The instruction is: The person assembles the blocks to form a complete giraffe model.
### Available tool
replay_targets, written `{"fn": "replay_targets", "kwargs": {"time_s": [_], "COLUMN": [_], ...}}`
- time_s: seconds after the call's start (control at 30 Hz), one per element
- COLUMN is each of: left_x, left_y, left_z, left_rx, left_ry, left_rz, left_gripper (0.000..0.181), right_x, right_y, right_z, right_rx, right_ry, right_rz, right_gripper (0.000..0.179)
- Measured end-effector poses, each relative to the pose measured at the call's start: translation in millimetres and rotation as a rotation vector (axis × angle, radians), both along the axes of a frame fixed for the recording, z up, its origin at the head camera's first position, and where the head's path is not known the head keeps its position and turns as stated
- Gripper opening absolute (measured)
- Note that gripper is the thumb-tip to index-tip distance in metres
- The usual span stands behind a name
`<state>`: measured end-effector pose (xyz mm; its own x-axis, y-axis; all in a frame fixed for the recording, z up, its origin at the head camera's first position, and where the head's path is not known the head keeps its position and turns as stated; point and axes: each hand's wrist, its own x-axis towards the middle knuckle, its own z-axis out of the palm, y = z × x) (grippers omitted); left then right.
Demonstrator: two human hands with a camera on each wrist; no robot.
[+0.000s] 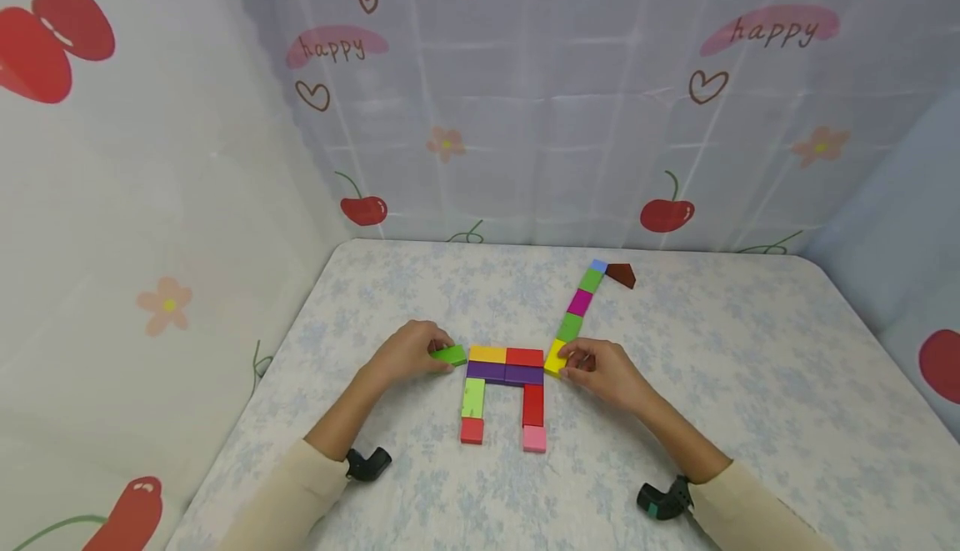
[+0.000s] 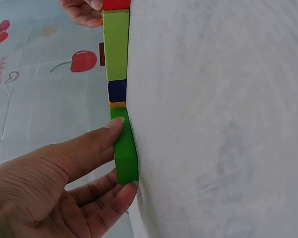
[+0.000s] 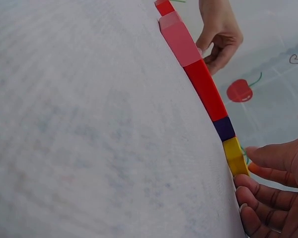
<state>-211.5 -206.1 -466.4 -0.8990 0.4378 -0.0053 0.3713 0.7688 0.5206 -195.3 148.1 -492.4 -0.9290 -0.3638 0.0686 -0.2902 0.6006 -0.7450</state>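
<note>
My left hand [image 1: 407, 353] pinches a green block [image 1: 453, 356] between thumb and fingers, at the left end of a flat figure of coloured blocks. In the left wrist view the thumb lies on one end of that green block [image 2: 124, 148] and fingertips are at its other end. On the other side, my right hand [image 1: 609, 373] holds a yellow block [image 1: 552, 365] by its right edge. The yellow block [image 3: 235, 156] sits close to the purple block [image 3: 224, 129] in the right wrist view, with thumb and fingers at its outer side.
Orange [image 1: 487, 354], red [image 1: 525, 357] and purple blocks [image 1: 486, 372] form the body. Below it stand two legs, one ending in a red block [image 1: 472, 431], one in pink [image 1: 534, 439]. A slanted row of green and magenta blocks [image 1: 580, 302] leads up to a brown piece [image 1: 622, 274].
</note>
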Motion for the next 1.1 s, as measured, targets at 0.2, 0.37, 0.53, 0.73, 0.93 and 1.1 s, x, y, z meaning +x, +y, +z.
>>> {"fn": "replay_targets", "kwargs": {"time_s": [0.2,0.37,0.53,0.73,0.93,1.1], "left_x": [-2.8,-3.9,-4.5,-5.6,-6.8,-5.2], "left_y": [5.9,6.9,6.2,5.4,0.3,-10.1], "left_z": [-1.9,-1.5,-0.3,-1.9,0.5,4.1], "left_rx": [-0.007,-0.010,0.004,0.016,0.010,0.007], "left_ry": [0.000,-0.010,-0.021,-0.034,-0.076,-0.118], "left_rz": [0.034,0.028,0.008,0.012,-0.010,-0.033], "left_gripper": [0.036,0.036,0.035,0.036,0.044,0.045], "right_x": [0.0,0.0,0.1,1.3,1.6,1.3], "right_y": [0.6,1.6,2.0,2.2,1.7,0.5], "right_z": [0.8,0.7,0.2,2.1,2.8,2.4], "right_rx": [-0.001,-0.002,-0.004,-0.015,-0.018,-0.011], "right_ry": [-0.002,0.002,0.007,-0.004,-0.013,-0.016], "right_rz": [0.003,0.009,0.012,0.012,0.009,0.006], "right_gripper": [0.020,0.020,0.020,0.020,0.020,0.021]}}
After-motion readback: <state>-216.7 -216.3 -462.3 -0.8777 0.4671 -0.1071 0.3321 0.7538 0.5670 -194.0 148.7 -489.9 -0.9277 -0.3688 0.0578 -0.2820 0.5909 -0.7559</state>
